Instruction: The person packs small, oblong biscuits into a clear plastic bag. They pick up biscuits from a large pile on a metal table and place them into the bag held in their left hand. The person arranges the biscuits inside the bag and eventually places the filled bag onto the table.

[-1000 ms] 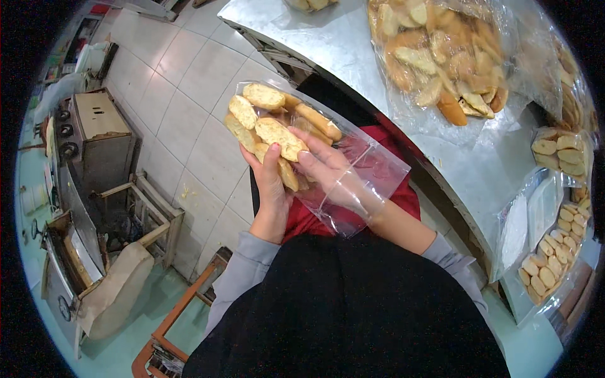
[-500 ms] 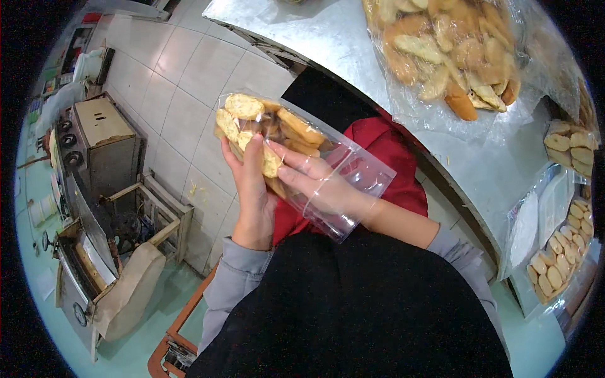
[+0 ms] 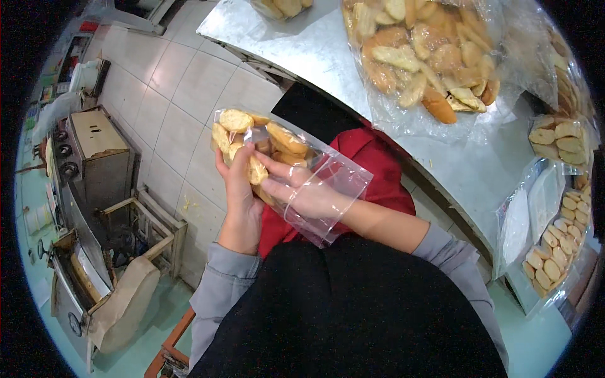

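Observation:
A clear plastic bag (image 3: 343, 169) is held in front of me, tilted, with toasted bread slices (image 3: 287, 138) packed in its far left end. My left hand (image 3: 238, 195) wraps round that packed end from below, its thumb pressed over the slices. My right hand (image 3: 305, 194) shows through the clear, unfilled part of the bag, its fingers closed against the slices near the left thumb. Plastic crosses over the right wrist; whether the hand is inside the bag or behind it, I cannot tell for sure.
A metal table (image 3: 435, 160) curves along the right, bearing a large open bag of bread slices (image 3: 428, 57). Smaller packed bags of slices (image 3: 558, 255) lie at its right end. A worn machine (image 3: 94, 271) and a wooden cabinet (image 3: 101, 142) stand on the left, by the tiled floor (image 3: 189, 82).
The view has shifted slightly, so the table shows farther left and a bag at its far edge comes more into view. Both hands keep the bag in much the same grip.

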Demonstrator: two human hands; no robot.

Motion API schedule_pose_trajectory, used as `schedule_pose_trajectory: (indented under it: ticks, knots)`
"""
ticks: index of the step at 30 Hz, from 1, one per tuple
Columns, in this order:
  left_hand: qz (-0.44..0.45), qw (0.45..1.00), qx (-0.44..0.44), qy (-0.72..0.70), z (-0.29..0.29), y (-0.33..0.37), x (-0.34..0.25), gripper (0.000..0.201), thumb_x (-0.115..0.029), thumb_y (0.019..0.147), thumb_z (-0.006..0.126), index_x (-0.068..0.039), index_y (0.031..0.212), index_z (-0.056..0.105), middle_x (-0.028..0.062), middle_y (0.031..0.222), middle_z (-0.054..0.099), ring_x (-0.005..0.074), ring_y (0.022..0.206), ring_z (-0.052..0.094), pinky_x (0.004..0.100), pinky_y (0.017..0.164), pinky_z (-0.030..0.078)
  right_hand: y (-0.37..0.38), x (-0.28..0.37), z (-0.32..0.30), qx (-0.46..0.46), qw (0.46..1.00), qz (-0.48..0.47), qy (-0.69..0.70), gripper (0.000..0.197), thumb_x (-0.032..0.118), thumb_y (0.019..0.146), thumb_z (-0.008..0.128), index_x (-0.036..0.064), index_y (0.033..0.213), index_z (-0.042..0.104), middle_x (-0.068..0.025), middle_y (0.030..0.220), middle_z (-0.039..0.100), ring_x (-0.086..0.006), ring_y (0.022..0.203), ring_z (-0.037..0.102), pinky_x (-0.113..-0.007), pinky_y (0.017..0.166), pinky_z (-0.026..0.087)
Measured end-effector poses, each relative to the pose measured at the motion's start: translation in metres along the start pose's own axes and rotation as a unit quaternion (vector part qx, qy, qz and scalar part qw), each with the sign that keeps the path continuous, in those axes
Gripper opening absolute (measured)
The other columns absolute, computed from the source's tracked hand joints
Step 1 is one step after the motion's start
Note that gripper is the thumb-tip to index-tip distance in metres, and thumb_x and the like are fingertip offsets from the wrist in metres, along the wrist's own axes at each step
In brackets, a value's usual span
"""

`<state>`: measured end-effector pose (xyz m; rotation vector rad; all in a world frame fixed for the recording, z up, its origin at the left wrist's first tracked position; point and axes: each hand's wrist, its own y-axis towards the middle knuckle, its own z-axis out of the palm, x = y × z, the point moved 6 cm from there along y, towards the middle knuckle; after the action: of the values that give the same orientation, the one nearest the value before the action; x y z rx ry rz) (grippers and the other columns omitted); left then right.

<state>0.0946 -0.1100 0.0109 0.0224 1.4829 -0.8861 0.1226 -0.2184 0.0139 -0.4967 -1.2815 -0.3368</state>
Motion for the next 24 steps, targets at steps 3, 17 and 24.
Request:
schedule_pose_trajectory:
  ticks: [3,17,24]
  knots:
    - [-0.025,1.000,-0.007,-0.009,-0.002,-0.002,-0.002,0.063,-0.013,0.074,0.059,-0.009,0.125,0.024,0.0163,0.108,0.046,0.0278,0.094,0.054,0.0388,0.081,0.049,0.003,0.002,0.001,-0.025,0.996,-0.070,-0.047,0.052,0.023,0.090,0.048,0.0010,0.134,0.032,-0.0157,0.131,0.039,-0.0245,0.125,0.033,-0.033,0.102,0.025]
    - [-0.034,0.999,0.013,0.009,-0.003,-0.001,0.005,0.092,-0.016,0.073,0.068,-0.013,0.137,0.001,0.0200,0.121,0.037,0.0289,0.106,0.047,0.0383,0.086,0.043,0.002,-0.009,0.004,-0.011,0.994,-0.048,0.101,0.055,0.021,0.090,0.048,0.0000,0.136,0.026,-0.0153,0.139,0.028,-0.0230,0.128,0.028,-0.032,0.104,0.023]
    - [-0.031,0.999,0.006,-0.029,-0.008,-0.002,0.008,0.089,-0.013,0.072,0.064,-0.014,0.137,0.002,0.0195,0.118,0.038,0.0294,0.104,0.047,0.0412,0.082,0.046,0.000,0.001,-0.001,-0.034,0.996,-0.084,-0.029,0.048,0.018,0.087,0.053,0.0051,0.131,0.040,-0.0148,0.137,0.023,-0.0274,0.132,0.018,-0.036,0.105,0.020]
